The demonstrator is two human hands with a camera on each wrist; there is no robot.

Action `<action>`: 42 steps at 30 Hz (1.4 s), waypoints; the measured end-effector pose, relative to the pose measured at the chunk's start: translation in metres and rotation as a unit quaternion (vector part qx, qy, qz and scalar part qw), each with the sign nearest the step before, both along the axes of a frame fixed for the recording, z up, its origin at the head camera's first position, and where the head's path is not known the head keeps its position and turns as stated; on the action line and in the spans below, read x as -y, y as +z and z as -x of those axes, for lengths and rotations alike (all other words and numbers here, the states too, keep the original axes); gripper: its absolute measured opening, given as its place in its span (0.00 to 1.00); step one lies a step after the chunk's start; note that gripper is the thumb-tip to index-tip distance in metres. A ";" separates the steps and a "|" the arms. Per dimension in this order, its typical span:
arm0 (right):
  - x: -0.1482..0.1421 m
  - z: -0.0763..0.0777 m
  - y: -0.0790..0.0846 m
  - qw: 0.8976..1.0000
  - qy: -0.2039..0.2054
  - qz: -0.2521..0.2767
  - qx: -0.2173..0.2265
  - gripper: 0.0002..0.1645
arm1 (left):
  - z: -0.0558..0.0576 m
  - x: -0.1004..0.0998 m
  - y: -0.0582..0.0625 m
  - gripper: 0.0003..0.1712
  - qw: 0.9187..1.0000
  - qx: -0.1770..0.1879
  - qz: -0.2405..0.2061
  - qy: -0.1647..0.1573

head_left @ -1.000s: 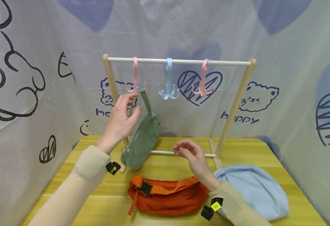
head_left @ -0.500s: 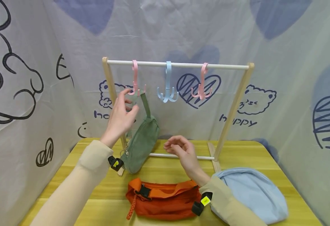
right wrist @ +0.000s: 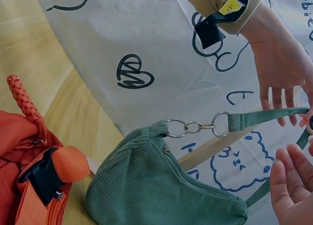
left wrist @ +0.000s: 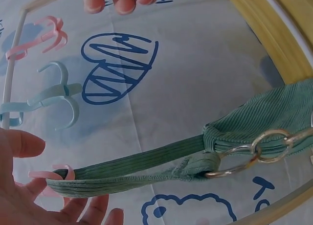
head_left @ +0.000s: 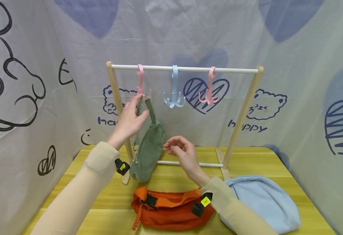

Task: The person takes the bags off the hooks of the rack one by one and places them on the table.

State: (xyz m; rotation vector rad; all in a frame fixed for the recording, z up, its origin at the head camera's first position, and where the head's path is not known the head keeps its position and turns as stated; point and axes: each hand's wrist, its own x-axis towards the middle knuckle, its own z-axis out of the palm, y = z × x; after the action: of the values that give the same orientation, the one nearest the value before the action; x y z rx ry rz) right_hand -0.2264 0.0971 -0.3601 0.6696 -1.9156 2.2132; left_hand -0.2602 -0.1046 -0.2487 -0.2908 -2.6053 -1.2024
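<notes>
A green corduroy bag (head_left: pixel 149 150) hangs by its strap (left wrist: pixel 137 159) from the left pink hook (head_left: pixel 140 80) on a rack. The strap is looped over one prong, and metal rings (right wrist: pixel 198 128) join one strap end to the bag. My left hand (head_left: pixel 130 122) is at this hook, fingers loosely extended behind the strap's top and the thumb apart from them. Lower and to the right, my right hand (head_left: pixel 183 155) hovers beside the bag with relaxed, slightly bent fingers, holding nothing.
A blue hook (head_left: pixel 174 85) and another pink hook (head_left: pixel 209 86) hang from the rack's white bar (head_left: pixel 233 70). An orange waist bag (head_left: pixel 171 215) with a black buckle lies in front on the wooden table (head_left: pixel 101 215). At the right lies a light blue bag (head_left: pixel 265 202).
My right hand has moved left and up, closer to the green bag. My left hand has shifted slightly right at the hook, and the bag's lower end has swung a little right.
</notes>
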 end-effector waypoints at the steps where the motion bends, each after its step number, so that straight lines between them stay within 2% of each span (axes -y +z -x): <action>1: 0.001 0.001 0.000 1.000 0.000 0.000 0.001 0.12 | 0.001 0.000 0.000 0.37 1.000 0.003 -0.001 -0.009; 5: 0.005 0.005 0.001 1.000 -0.001 -0.003 -0.002 0.12 | 0.003 0.000 0.000 0.37 1.000 -0.003 -0.014 -0.028; 10: 0.009 0.010 0.005 1.000 0.002 -0.002 -0.017 0.12 | 0.008 0.001 0.001 0.32 0.998 -0.024 -0.043 -0.034; 16: 0.014 0.011 0.013 1.000 0.007 0.001 -0.024 0.12 | 0.008 0.004 -0.001 0.25 0.997 -0.014 -0.068 -0.033; 20: 0.017 0.011 0.024 0.999 0.002 -0.013 -0.041 0.13 | 0.008 0.007 0.002 0.21 0.996 -0.007 -0.079 -0.041; 26: 0.019 0.017 0.050 0.996 -0.019 -0.018 -0.087 0.13 | 0.006 0.012 0.011 0.18 0.994 0.009 -0.074 -0.075; 30: 0.021 0.021 0.065 0.989 -0.040 -0.058 -0.129 0.14 | 0.007 0.015 0.018 0.17 0.993 0.015 -0.081 -0.089; 36: 0.029 0.029 0.078 0.970 -0.091 -0.130 -0.184 0.20 | 0.012 0.021 0.023 0.20 0.988 0.027 -0.103 -0.108; 42: 0.035 0.040 0.087 0.959 -0.109 -0.173 -0.196 0.27 | 0.014 0.023 0.025 0.22 0.990 0.024 -0.095 -0.102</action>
State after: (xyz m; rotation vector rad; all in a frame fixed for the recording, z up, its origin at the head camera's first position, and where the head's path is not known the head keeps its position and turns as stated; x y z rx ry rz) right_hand -0.2667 0.0621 -0.2729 0.8252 -2.0557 1.4936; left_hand -0.2743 -0.1281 -0.2242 -0.5044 -2.5253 -1.5309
